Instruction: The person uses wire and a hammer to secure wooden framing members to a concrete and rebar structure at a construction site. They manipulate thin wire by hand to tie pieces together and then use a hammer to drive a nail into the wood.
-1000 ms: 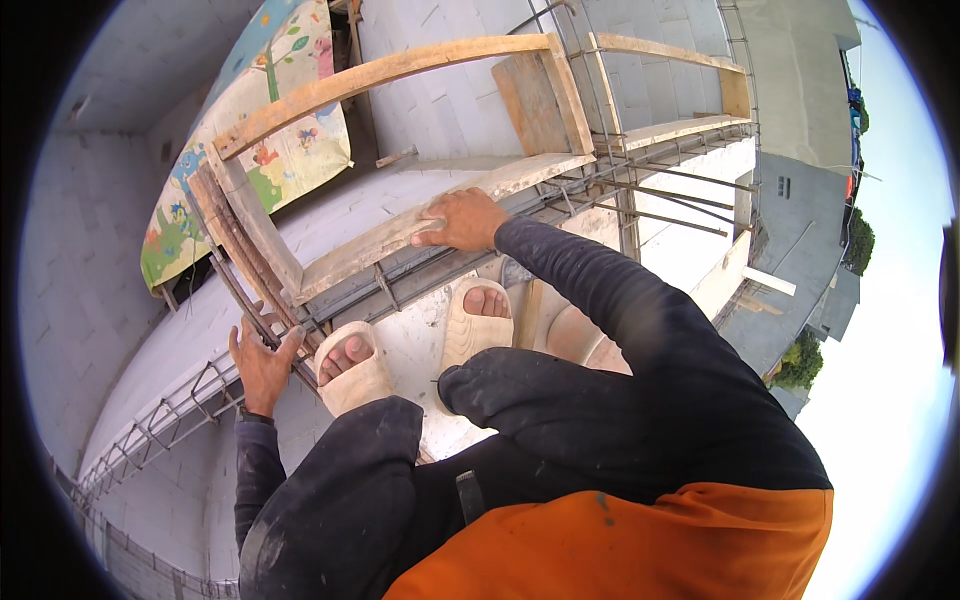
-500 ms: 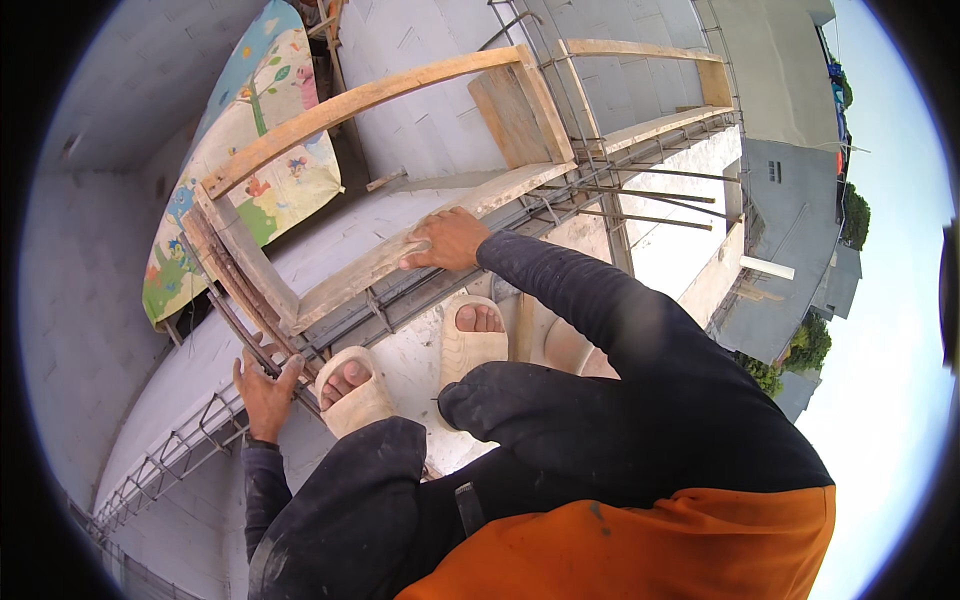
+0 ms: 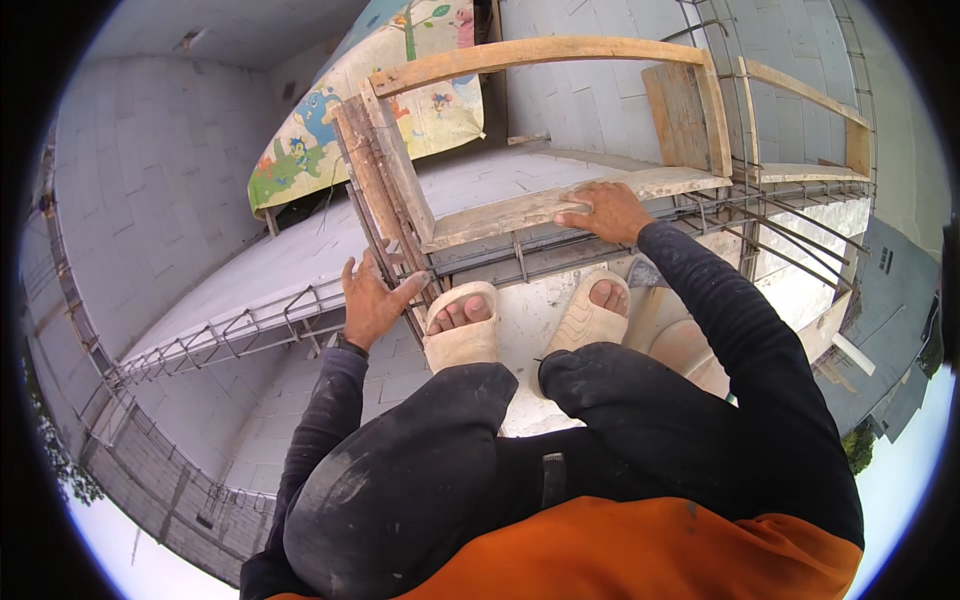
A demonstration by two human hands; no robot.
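Observation:
My right hand (image 3: 605, 210) lies on the lower board of a rough wooden frame (image 3: 680, 181), fingers spread toward its edge. My left hand (image 3: 372, 298) is at the frame's left end, thumb and fingers apart against thin steel bars (image 3: 358, 208) beside upright timber (image 3: 365, 170). My feet, in cream sandals (image 3: 462, 340), stand on a pale, marked surface (image 3: 530, 395) between my hands, just below a horizontal steel cage (image 3: 480, 263). My knees are bent up toward the hands.
A cartoon-printed sheet (image 3: 320, 150) hangs behind the frame. Pale block walls (image 3: 160, 200) surround a drop with rebar cages (image 3: 250, 330) along edges. A second wooden frame (image 3: 800, 88) and protruding rods (image 3: 805, 235) are at the right; buildings (image 3: 885, 290) and sky lie beyond.
The view has swung, so the frame, my hands and feet now appear further right and more of the left wall shows. Both hands keep their places on the frame and bars.

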